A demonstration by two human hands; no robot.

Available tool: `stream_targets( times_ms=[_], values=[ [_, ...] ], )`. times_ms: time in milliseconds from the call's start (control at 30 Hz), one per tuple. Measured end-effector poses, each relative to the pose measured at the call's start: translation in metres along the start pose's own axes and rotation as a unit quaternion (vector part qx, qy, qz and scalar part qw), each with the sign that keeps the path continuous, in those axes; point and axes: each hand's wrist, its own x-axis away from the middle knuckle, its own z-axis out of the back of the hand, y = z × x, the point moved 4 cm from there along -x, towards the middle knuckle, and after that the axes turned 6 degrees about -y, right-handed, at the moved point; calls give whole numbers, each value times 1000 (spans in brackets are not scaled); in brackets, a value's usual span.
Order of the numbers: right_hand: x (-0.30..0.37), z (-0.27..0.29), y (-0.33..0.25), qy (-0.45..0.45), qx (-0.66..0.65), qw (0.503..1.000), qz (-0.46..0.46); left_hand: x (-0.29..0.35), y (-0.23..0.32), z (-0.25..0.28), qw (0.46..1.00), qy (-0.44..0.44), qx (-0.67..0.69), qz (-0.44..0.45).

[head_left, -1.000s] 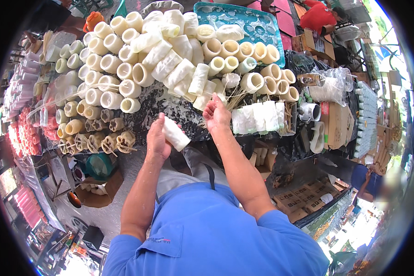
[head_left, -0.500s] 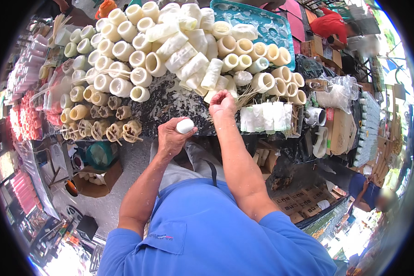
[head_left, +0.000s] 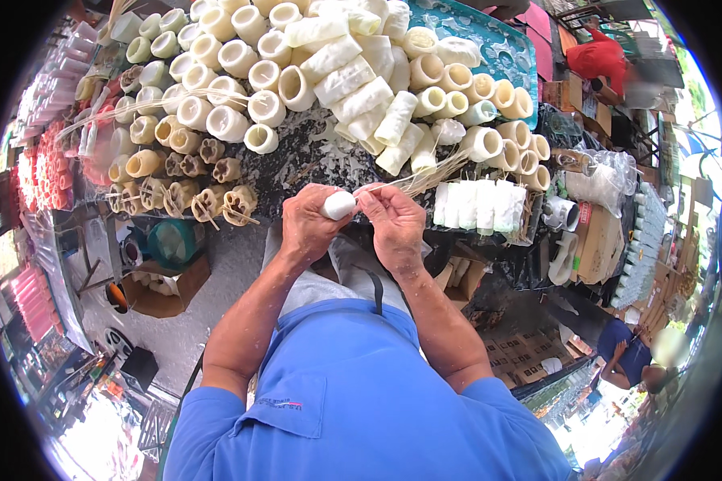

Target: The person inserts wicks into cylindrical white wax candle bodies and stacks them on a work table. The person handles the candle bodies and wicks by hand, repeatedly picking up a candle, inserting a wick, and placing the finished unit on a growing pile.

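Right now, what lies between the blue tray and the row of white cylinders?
In the head view, hollow cream cylinders, with thin pale strands toward the left.

Blue shirt (head_left: 369, 385): little dark letters and a bit of red on the pocket (head_left: 293, 417), too tiny to read | brown box (head_left: 600, 240): red patch, too blurry | flat boxes (head_left: 524, 358): dark square marks, too small

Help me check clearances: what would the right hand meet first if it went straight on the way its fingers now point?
Most likely the white cylinder in the left hand; depth is unclear, so the right hand may already touch it.
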Motion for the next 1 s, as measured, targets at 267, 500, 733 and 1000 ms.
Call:
stream_targets(
  times_ms=[267,500,733,1000],
  values=[
    [1,3,9,-22,151,987,52,-1,3,-1,999,-1,-33,-28],
    [-1,-1,-2,-30,283,950,126,-3,3,-2,999,13,-30,-10],
    [-6,-6,-8,-41,352,924,143,-6,7,-4,995,26,-65,-76],
    [-9,-4,-5,-52,390,910,129,-8,3,-9,992,16,-95,-88]
  ],
)
